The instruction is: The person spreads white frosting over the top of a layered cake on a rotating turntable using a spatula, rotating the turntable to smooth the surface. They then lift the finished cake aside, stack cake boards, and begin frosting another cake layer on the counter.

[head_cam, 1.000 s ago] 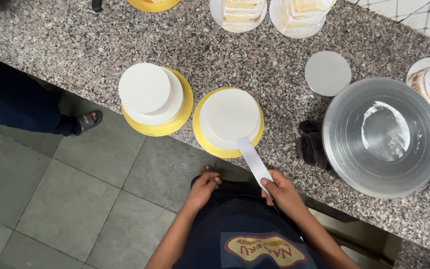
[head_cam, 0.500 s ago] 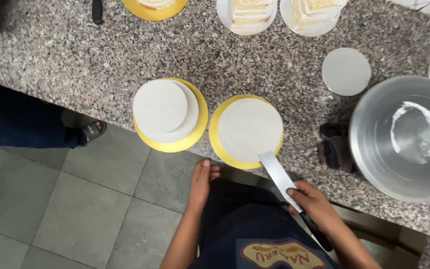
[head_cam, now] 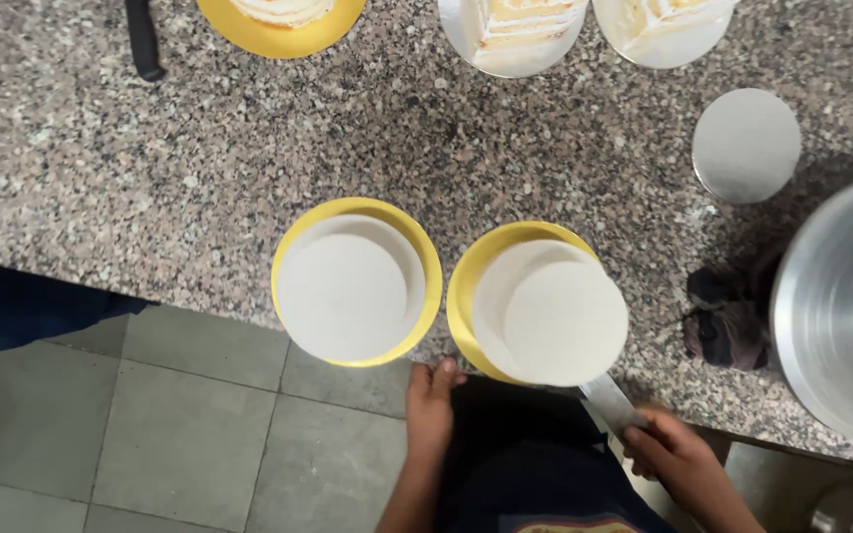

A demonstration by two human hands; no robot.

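Note:
Two white frosted round cakes stand on yellow boards at the counter's near edge: the left cake (head_cam: 349, 291) and the right cake (head_cam: 552, 314). My right hand (head_cam: 671, 452) grips the handle of a flat metal spatula (head_cam: 612, 403), whose blade runs up under the right cake's near side. My left hand (head_cam: 431, 403) rests at the counter edge between the two boards, fingers together, holding nothing that I can see.
The speckled granite counter (head_cam: 199, 168) carries a large metal bowl (head_cam: 841, 306) at the right, a dark cloth (head_cam: 728, 316), a round silver board (head_cam: 746, 145), cut cake pieces (head_cam: 515, 30) on plates at the back, and a black handle (head_cam: 142, 39). Grey floor tiles (head_cam: 150, 424) lie below.
The view has moved in closer to the counter edge. My right hand still holds the spatula against the right cake, and my left hand has settled at the edge between the boards.

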